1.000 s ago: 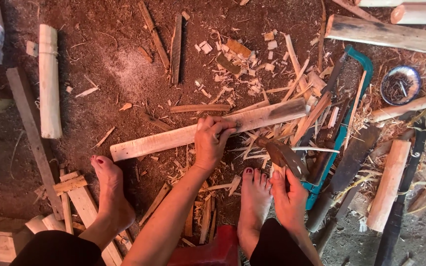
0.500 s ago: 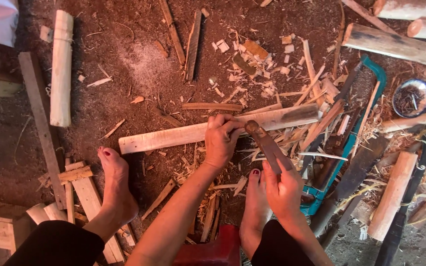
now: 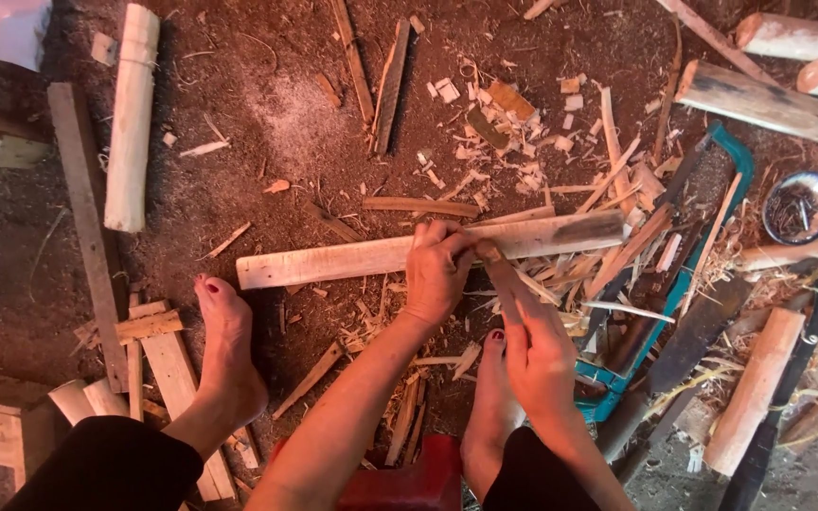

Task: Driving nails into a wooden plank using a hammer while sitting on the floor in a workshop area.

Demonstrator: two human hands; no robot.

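Plainly, a blade works at a long pale slat lying flat on the dirt floor.

Head view: the left hand is clenched over the slat's middle, pinning it; the right hand grasps a knife whose tip meets the slat just beside the left fingers, so a slip could cut them, as I judge. Bare feet sit near the slat. Right of the slat a teal-framed saw, wood chips and a bowl of nails crowd the ground.
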